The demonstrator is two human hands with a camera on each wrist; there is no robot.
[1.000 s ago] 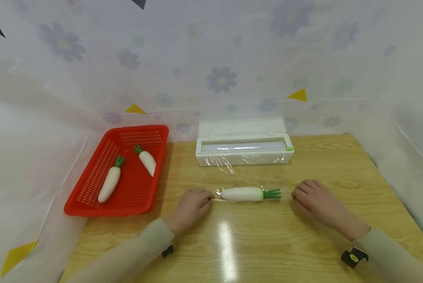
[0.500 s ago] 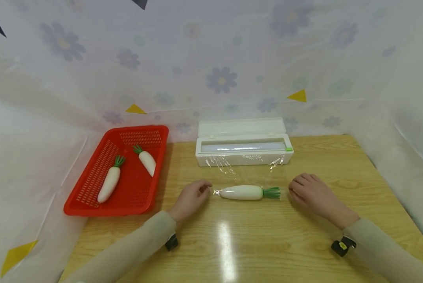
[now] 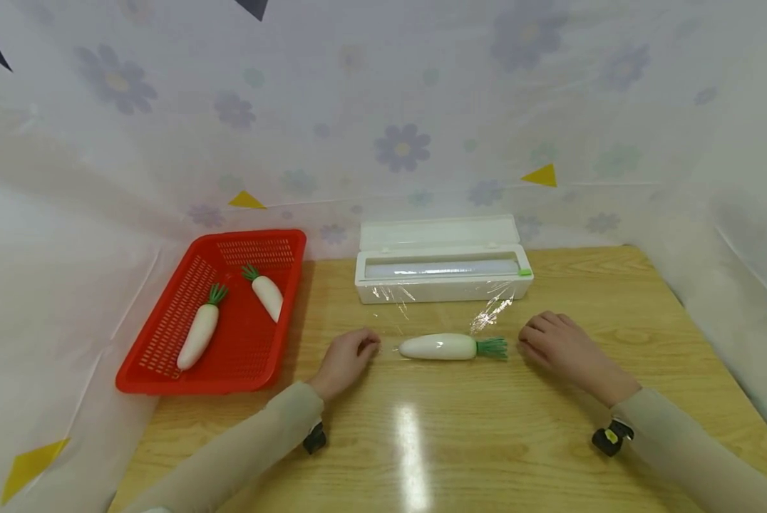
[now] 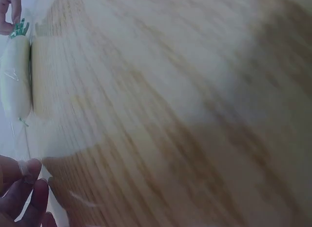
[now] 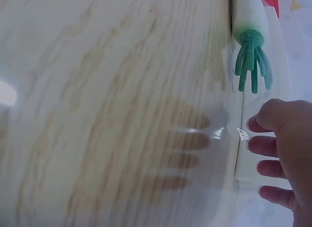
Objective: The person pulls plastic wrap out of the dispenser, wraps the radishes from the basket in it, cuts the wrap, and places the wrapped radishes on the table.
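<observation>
A white radish (image 3: 438, 347) with green stalks lies crosswise in front of me, shiny film glinting on and around it. Clear cling film (image 3: 494, 313) runs toward it from a white film box (image 3: 444, 291) whose lid stands up. At the radish's pointed end, my left hand (image 3: 347, 361) pinches the film between thumb and fingers, as the left wrist view shows too. Just past the green stalks, my right hand (image 3: 563, 350) holds the film's other side; in the right wrist view its thumb and curled fingers (image 5: 263, 146) are at the film's edge.
A red plastic basket (image 3: 285, 342) stands on the left with two more radishes, one white radish (image 3: 199, 335) near its left wall and another radish (image 3: 268, 296) at its right. A flowered sheet rises behind the wooden table (image 3: 486, 442).
Both hands have moved a little toward the box, the right one also inward. The radish has shifted slightly the same way, and the film's glints now gather at the right.
</observation>
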